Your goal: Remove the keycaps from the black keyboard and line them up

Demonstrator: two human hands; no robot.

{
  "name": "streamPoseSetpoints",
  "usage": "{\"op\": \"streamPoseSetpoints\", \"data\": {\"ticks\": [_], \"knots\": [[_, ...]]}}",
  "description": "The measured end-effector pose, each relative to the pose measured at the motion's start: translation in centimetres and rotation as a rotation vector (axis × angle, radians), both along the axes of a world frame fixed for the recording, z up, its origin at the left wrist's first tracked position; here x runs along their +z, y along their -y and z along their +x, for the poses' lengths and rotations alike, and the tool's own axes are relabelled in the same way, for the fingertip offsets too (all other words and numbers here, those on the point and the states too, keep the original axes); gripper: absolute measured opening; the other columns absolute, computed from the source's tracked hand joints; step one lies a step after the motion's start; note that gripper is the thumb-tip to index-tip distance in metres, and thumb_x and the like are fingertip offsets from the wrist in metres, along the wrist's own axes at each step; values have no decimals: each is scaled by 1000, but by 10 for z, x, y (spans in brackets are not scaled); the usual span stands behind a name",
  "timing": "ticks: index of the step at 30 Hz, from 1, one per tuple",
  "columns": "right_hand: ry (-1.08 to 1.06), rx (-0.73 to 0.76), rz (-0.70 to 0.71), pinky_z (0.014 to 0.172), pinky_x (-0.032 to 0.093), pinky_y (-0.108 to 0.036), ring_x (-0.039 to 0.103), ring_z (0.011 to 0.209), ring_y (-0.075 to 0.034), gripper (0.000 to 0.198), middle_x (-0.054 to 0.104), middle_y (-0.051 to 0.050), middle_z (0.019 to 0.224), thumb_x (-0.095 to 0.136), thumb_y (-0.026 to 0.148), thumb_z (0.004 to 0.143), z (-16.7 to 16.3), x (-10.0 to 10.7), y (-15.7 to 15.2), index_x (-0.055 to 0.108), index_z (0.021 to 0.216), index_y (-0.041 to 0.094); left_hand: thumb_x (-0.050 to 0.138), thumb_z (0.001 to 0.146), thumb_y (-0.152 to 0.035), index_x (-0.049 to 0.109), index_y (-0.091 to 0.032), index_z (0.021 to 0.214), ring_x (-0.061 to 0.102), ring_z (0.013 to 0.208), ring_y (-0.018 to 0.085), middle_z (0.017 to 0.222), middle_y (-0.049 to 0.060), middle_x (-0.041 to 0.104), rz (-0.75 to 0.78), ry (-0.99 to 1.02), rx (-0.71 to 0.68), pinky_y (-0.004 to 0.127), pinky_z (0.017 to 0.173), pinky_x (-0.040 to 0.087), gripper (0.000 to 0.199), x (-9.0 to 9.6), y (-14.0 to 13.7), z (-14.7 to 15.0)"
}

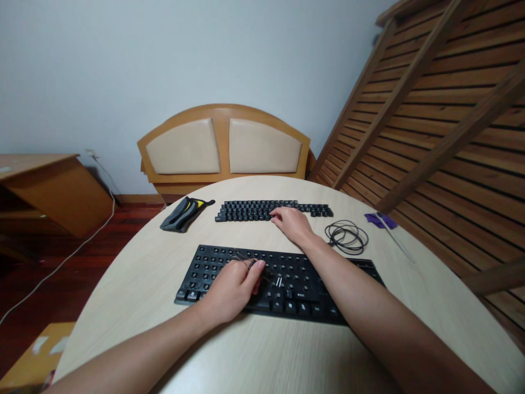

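A black keyboard (pixel 295 304) lies across the near part of the table, most of its keycaps off and a few still along the bottom row. Over its middle, my left hand (pixel 235 287) is closed around a wire keycap puller (pixel 267 276), whose thin wires stick out past the fingers. My right hand (pixel 292 224) reaches across the keyboard to the loose black keycaps (pixel 246 210), laid out in rows farther back. Its thumb and fingers pinch a keycap (pixel 272 215) at the front edge of those rows; the fingers partly hide it.
A coiled black cable (pixel 348 237) rests right of the rows. Farther right lie a purple cloth (pixel 380 220) and a thin light stick (pixel 396 238). A grey and yellow folded cloth (pixel 180 215) is at the left on the round table (pixel 135 306). A wooden slatted panel (pixel 430 126) leans at right.
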State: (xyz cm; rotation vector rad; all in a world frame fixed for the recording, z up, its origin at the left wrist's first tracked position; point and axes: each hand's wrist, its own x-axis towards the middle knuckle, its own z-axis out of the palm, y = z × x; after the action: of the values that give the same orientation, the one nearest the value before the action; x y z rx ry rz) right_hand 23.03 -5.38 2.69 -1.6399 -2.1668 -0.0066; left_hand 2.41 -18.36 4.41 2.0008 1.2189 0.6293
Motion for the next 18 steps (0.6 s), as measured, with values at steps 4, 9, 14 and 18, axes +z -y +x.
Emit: {"op": "streamPoseSetpoints", "data": {"ticks": [4,9,14,18], "knots": [[0,1,-1,81,49,-30,67,99,-22,22,75,-3,107,59,27,91,0,0,0,72,109,25,29,101,-45,49,-20,59,54,57,17,56,0,55,-14,3,-3,30,64,37,53,0,0,0],[-8,-6,0,79,48,-29,67,96,-21,27,74,-3,107,58,25,91,-2,5,4,68,116,24,29,101,-45,49,-20,60,54,58,17,57,0,55,-13,8,-5,30,64,37,52,-2,0,-1],[6,33,-22,78,47,-29,67,95,-21,27,75,-3,101,60,25,90,-1,33,8,67,116,24,29,101,-44,49,-20,60,53,57,16,57,0,55,9,-21,-16,30,63,37,51,-5,-1,-1],[39,153,-93,75,48,-29,68,88,-21,24,75,-1,94,67,28,85,4,56,35,70,108,25,30,101,-43,50,-20,60,53,57,16,57,0,56,21,-34,-16,29,63,37,52,-5,-1,-1]]}}
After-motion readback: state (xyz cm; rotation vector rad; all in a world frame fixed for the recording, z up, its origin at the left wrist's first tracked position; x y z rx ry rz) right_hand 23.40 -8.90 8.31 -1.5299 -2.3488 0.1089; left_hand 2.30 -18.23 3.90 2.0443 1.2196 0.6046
